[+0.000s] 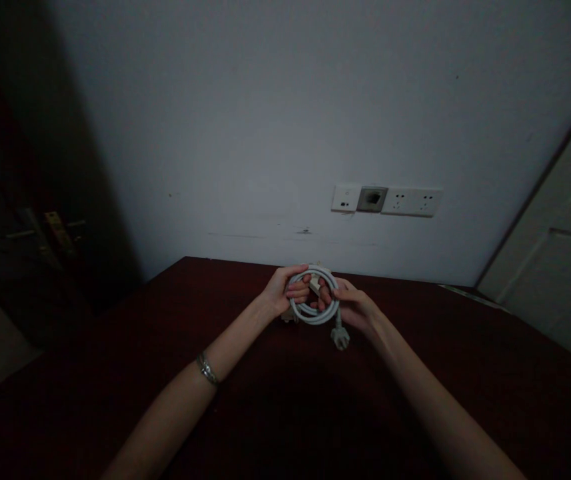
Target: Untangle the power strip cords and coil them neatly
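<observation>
Together, left hand (281, 292) and right hand (358, 305) in curled grips on a coiled white cable (315, 320).

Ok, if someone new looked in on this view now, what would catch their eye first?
Probably the pale coiled cable near the middle, held between the left hand and right hand, with its plug hanging at lower right. Next, the silvery bracelet on the left forearm, and the white sockets on the wall above the dark red tabletop.
</observation>
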Demonstrator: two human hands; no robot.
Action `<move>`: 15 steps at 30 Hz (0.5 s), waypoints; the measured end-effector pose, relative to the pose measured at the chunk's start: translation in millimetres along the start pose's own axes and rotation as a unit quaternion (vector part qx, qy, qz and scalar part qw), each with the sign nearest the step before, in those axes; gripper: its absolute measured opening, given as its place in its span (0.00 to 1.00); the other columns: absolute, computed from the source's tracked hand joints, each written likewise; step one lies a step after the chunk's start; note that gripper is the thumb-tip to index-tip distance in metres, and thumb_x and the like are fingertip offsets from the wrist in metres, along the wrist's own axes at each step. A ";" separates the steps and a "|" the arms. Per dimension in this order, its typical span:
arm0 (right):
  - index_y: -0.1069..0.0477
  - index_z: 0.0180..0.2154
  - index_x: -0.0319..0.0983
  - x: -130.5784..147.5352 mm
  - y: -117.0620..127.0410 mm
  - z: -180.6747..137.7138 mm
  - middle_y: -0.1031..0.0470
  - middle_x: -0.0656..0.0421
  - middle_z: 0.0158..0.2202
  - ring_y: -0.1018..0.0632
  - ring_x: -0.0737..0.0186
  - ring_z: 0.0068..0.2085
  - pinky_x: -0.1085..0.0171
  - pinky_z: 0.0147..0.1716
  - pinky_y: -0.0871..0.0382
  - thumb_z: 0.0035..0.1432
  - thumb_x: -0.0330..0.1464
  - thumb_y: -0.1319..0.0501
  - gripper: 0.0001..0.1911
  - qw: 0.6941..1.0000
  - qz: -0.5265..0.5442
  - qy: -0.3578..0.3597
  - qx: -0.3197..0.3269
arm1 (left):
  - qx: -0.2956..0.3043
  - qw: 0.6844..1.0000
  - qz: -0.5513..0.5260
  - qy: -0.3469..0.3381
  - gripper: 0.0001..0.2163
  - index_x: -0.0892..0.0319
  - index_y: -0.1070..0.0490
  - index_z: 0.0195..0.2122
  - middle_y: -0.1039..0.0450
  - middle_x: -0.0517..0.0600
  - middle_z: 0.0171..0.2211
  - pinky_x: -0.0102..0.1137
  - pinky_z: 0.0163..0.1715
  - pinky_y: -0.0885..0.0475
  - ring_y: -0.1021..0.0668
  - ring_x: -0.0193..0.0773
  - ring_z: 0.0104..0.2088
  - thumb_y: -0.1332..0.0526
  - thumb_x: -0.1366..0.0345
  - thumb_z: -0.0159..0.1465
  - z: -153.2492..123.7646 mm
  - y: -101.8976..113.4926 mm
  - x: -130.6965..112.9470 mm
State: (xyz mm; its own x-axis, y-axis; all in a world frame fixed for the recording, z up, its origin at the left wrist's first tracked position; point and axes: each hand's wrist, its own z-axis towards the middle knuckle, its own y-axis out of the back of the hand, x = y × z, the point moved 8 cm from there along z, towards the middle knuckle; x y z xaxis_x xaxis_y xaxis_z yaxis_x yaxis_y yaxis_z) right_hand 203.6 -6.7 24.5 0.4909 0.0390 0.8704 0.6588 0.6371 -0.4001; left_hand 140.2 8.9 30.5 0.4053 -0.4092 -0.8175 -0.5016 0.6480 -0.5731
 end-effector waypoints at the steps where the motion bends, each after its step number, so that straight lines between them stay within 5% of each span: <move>1: 0.32 0.35 0.35 2.4 -1.2 0.9 0.29 0.60 0.23 0.25 0.62 0.27 0.64 0.28 0.31 0.45 0.33 0.34 0.14 1.000 0.002 0.012 -0.021 | -0.011 1.000 -0.004 -0.016 0.14 0.64 0.38 0.20 0.53 0.39 0.08 0.20 0.11 0.50 0.51 0.23 0.09 0.48 0.62 0.61 -0.2 2.1 -3.3; 8: 0.31 0.32 0.34 9.6 -24.0 9.0 0.44 0.66 0.16 0.39 0.72 0.18 0.68 0.23 0.35 0.53 0.32 0.40 0.06 0.993 0.072 0.055 -0.074 | -0.104 0.987 0.076 -0.094 0.16 0.62 0.36 0.23 0.46 0.40 0.10 0.25 0.15 0.39 0.40 0.26 0.10 0.45 0.53 0.59 3.5 18.1 -10.8; 12: 0.32 0.30 0.34 4.2 -16.9 10.5 0.52 0.69 0.15 0.48 0.75 0.15 0.71 0.18 0.40 0.54 0.31 0.42 0.06 0.988 0.126 0.034 -0.085 | -0.217 0.953 0.140 -0.160 0.20 0.64 0.33 0.26 0.42 0.41 0.11 0.23 0.13 0.42 0.37 0.27 0.11 0.41 0.48 0.55 1.3 28.0 -10.7; 15: 0.33 0.29 0.34 0.0 -7.3 11.2 0.56 0.71 0.13 0.53 0.76 0.13 0.73 0.15 0.43 0.55 0.33 0.42 0.07 0.984 0.149 0.028 -0.093 | -0.222 0.947 0.155 -0.173 0.21 0.64 0.33 0.26 0.42 0.41 0.11 0.23 0.12 0.42 0.36 0.28 0.11 0.41 0.46 0.54 2.0 24.6 -6.9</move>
State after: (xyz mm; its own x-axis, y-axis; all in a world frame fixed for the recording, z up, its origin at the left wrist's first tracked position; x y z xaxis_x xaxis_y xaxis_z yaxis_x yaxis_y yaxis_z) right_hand 192.5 -2.8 30.7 0.7046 0.1573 0.6919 0.5718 0.4515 -0.6850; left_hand 126.5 29.0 22.2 0.3737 0.0422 -0.9266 -0.8781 0.3380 -0.3387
